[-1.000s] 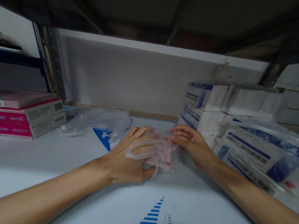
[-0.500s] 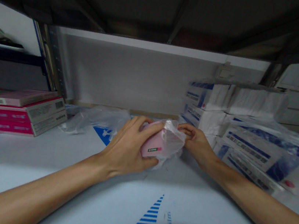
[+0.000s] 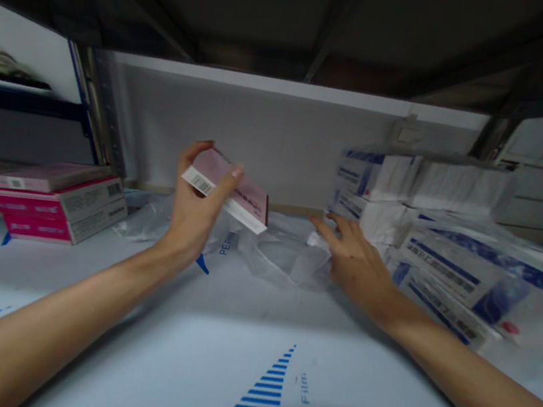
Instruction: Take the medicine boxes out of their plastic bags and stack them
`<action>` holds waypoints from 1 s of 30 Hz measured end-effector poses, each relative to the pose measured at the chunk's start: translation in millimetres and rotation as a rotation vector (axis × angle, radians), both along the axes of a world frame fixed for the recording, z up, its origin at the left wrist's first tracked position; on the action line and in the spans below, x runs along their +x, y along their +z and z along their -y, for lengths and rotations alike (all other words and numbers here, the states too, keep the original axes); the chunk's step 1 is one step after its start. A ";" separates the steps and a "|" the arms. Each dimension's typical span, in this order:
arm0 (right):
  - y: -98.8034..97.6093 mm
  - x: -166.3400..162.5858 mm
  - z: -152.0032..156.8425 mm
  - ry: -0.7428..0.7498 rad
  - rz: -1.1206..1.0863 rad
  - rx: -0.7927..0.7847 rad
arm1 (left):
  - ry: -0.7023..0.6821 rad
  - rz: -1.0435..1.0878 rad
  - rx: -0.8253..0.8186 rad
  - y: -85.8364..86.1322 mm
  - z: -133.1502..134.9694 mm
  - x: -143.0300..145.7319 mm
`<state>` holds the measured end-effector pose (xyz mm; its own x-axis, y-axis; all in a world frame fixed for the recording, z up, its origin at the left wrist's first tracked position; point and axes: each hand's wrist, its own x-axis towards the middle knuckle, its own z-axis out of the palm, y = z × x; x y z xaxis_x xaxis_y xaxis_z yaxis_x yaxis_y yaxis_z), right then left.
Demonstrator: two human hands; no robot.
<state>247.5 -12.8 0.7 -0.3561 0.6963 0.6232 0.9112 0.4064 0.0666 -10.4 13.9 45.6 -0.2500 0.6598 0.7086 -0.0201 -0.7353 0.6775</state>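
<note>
The left hand (image 3: 194, 209) has its grip clamped on a small pink box (image 3: 229, 189), thumb on the near face and fingers behind, at the end with a white barcode strip. The box is flat, rectangular cardboard, tilted and raised clear of the shelf (image 3: 209, 356). That wrist is bent upward, the forearm stretching in from the lower left. The right hand (image 3: 354, 262) lies low, grip apart, fingers spread on a crumpled clear plastic bag (image 3: 288, 260) resting on the smooth white shelf. Wrapped white-and-blue cartons (image 3: 451, 256) are stacked just right; pink boxes (image 3: 53, 206) are stacked well left.
</note>
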 end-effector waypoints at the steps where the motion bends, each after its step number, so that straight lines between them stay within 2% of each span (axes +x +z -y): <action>1: 4.0 0.4 0.9 0.014 -0.004 0.000 | -0.092 0.092 -0.062 4.0 -2.2 -2.8; 3: 15.1 2.0 1.3 0.153 -0.081 -0.048 | -0.288 0.258 -0.214 10.0 -4.6 -7.9; 5: 30.6 2.7 2.5 0.368 -0.233 -0.152 | -0.425 0.379 -0.350 13.2 -4.3 -11.7; 7: 48.8 -0.6 6.8 0.553 -0.439 -0.229 | -0.505 0.437 -0.438 14.9 -2.3 -14.2; 10: 74.0 -17.7 18.9 0.688 -0.649 -0.253 | -0.609 0.415 -0.486 17.4 2.6 -16.2; 12: 86.6 -36.8 26.7 0.706 -0.593 -0.245 | -0.676 0.398 -0.475 20.0 6.2 -16.3; 15: 99.0 -71.5 30.9 0.669 -0.339 -0.197 | -0.749 0.386 -0.453 24.9 10.5 -17.6; 17: 104.6 -95.8 27.6 0.667 -0.206 -0.156 | -0.762 0.350 -0.463 28.5 12.2 -24.7; 19: 109.5 -120.5 20.9 0.707 -0.166 -0.118 | -0.707 0.242 -0.495 32.3 13.4 -43.0; 20: 111.8 -133.3 16.9 0.727 -0.179 -0.099 | -0.628 0.151 -0.506 34.4 14.4 -57.3; 22: 116.8 -160.4 8.4 0.746 -0.232 -0.050 | -0.345 -0.081 -0.480 38.1 17.8 -96.1; 23: 119.3 -175.2 4.0 0.747 -0.258 -0.022 | -0.118 -0.189 -0.422 39.4 20.3 -119.2; 25: 124.3 -207.7 -4.8 0.740 -0.279 0.029 | 0.378 -0.379 -0.196 39.4 25.8 -168.2; 27: 128.5 -244.3 -13.7 0.729 -0.246 0.057 | 0.776 -0.479 -0.031 34.1 29.4 -213.8; 29: 130.8 -283.7 -22.6 0.697 -0.193 0.054 | 0.985 -0.636 0.018 23.2 28.9 -249.4; 30: 130.9 -303.7 -27.1 0.665 -0.167 0.035 | 1.057 -0.709 -0.018 16.2 27.1 -262.5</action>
<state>-56.1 14.4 131.6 -0.5985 0.3415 0.7247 0.4678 0.8833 -0.0299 -273.0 -13.2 61.7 -0.2296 0.3822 0.8951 0.9369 -0.1624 0.3096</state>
